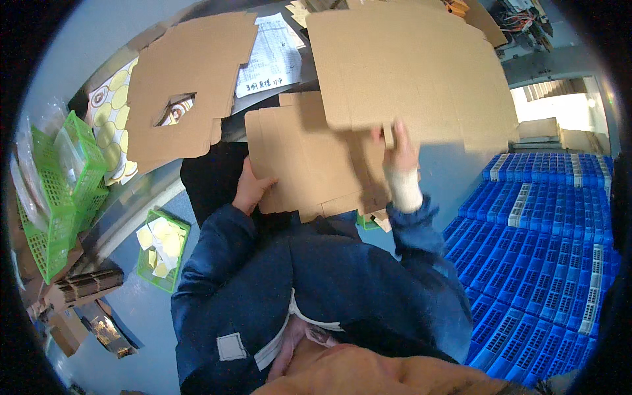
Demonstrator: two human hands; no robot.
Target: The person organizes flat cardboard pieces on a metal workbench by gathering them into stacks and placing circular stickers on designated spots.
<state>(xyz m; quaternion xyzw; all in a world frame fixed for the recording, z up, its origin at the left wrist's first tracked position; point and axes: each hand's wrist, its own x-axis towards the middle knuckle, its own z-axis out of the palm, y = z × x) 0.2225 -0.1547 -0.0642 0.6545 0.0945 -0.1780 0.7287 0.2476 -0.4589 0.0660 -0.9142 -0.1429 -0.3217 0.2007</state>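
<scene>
A smaller flat cardboard piece (306,158) with crease lines lies over my lap, tilted slightly. My left hand (253,187) grips its left edge, thumb on top. Beyond it, a larger cardboard sheet (414,69) overlaps its far right corner and throws a shadow on it. At the near edge of this larger sheet, my right hand (402,150) pinches the board, with fingertips on its upper face; motion blurs the fingers. To the left, another cardboard sheet (192,64) with a cut-out hole rests on the work surface.
Printed paper (271,57) bearing handwriting lies between the sheets. Green baskets (64,197) stand at left, beside a sheet printed with yellow circles (111,111). A green floor basket (182,247) holds yellow and white pieces. Stacked blue crates (538,237) fill the right. Wires (526,22) lie at far right.
</scene>
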